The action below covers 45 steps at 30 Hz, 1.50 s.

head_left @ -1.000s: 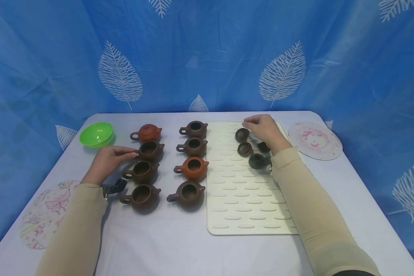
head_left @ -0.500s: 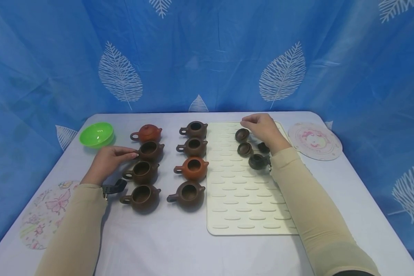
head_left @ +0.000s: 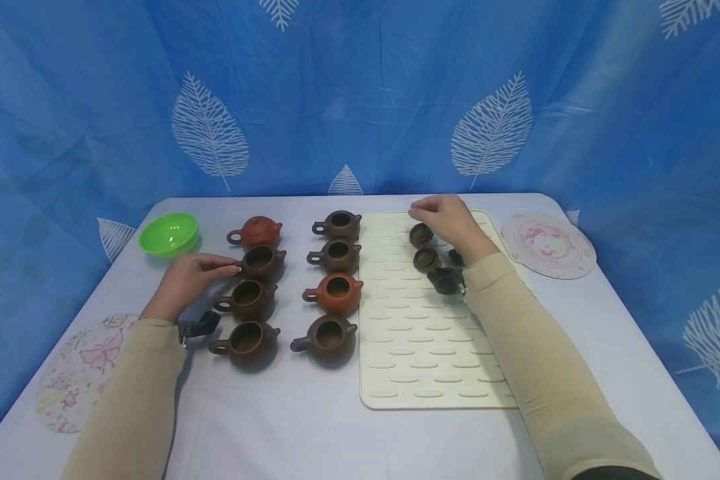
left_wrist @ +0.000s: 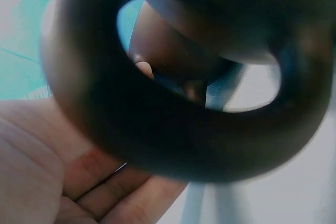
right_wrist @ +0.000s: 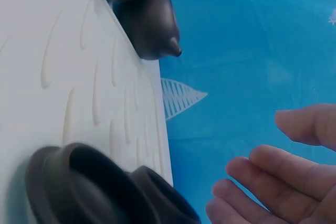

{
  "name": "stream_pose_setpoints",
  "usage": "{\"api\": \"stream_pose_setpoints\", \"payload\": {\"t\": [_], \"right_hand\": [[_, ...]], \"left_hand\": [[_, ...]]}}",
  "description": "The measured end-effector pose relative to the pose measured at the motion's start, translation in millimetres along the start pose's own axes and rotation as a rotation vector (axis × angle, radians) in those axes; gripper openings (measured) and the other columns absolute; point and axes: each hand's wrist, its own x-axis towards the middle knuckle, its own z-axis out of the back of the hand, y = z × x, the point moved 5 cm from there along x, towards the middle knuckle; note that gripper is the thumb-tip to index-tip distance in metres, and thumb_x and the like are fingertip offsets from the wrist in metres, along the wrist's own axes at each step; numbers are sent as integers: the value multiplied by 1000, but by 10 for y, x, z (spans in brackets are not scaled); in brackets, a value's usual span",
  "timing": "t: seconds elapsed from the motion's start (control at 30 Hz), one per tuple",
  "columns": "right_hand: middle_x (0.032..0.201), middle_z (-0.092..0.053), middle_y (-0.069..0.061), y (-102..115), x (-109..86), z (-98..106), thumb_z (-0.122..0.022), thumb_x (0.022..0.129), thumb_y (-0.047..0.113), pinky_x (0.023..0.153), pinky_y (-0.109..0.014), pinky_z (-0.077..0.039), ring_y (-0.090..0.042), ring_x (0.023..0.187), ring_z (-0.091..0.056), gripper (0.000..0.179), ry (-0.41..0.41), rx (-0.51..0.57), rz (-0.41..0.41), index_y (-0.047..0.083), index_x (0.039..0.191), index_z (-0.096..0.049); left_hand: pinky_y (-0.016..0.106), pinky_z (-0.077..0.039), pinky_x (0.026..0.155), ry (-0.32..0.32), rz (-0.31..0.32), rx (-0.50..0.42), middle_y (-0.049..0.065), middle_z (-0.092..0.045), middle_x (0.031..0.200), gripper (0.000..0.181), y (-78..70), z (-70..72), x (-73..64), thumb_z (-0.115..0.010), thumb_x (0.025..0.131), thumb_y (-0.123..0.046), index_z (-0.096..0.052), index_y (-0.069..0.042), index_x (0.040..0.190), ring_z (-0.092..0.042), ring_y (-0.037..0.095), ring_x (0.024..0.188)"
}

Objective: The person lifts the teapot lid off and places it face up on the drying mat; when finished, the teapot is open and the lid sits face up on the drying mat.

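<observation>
My left hand [head_left: 187,281] pinches the handle of a brown lidless teapot [head_left: 263,263], second from the back in the left column. In the left wrist view, a blurred dark ring handle [left_wrist: 131,145] fills the foreground; a brown pot body [left_wrist: 168,48] and a fingertip [left_wrist: 144,68] show through it. Over the cream mat [head_left: 396,373], my right hand [head_left: 453,221] hovers with relaxed fingers and nothing in them; thumb and fingers stand apart in the right wrist view. Two dark teapot lids [head_left: 425,259] lie upturned below it. Another dark piece [head_left: 455,257] is partly hidden by my wrist.
A lidded reddish teapot [head_left: 261,232] stands at the back left, beside a green bowl [head_left: 169,235]. Several more lidless teapots [head_left: 331,339] stand in two columns left of the mat. A pink patterned round placemat [head_left: 549,245] lies right; a floral one [head_left: 66,393] lies left.
My right hand has shifted slightly left and away from me above the lids. The left hand and the teapots have stayed in place.
</observation>
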Motion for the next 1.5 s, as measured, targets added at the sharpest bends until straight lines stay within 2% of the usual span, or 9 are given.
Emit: {"api": "stream_pose_setpoints", "payload": {"t": [0.4,0.63,0.77,1.0,1.17,1.27,1.5], "right_hand": [[144,-61,-13,191,50,-136,-66,105,35,113,-52,-40,-33,137,-51,44,50,4,-15,7,139,-69],[140,-64,-13,277,80,-223,-68,104,34,109,-50,-44,-31,133,-55,43,51,3,10,8,136,-71],[137,-65,-12,344,91,-267,-68,103,34,108,-49,-45,-31,131,-56,42,58,-9,29,7,135,-71],[134,-67,-11,470,143,-384,-69,103,34,105,-49,-47,-30,129,-57,41,82,-25,67,7,134,-72],[128,-69,-9,561,198,-495,-70,103,31,103,-48,-49,-28,124,-59,37,80,6,97,7,130,-74],[123,-71,-7,654,231,-571,-70,103,30,100,-44,-51,-24,120,-61,34,75,14,128,7,128,-75],[117,-74,-3,1013,322,-779,-70,104,25,95,-35,-53,-18,110,-65,29,90,-8,241,8,126,-76]], "left_hand": [[65,-40,108,18,5,26,22,-65,137,44,4,6,22,-76,101,-31,-71,-3,135,-51,44,133],[65,-40,108,17,-7,21,22,-66,135,43,-7,1,27,-77,100,-30,-72,-3,133,-53,43,132],[64,-40,109,12,0,25,22,-66,135,48,-25,15,28,-75,101,-37,-71,-3,134,-52,43,132],[65,-39,107,-56,49,-14,22,-65,136,61,-53,133,12,-64,103,-54,-69,-3,136,-50,44,134],[66,-40,108,-112,19,-32,21,-69,130,67,-116,226,55,-65,100,-60,-71,-2,134,-54,43,131],[66,-41,107,-134,9,-34,22,-69,129,65,-167,280,114,-66,101,-57,-71,-1,134,-56,42,128],[68,-40,106,-114,43,25,24,-64,136,66,-244,417,267,-66,101,-57,-67,-3,140,-51,45,131]]}}
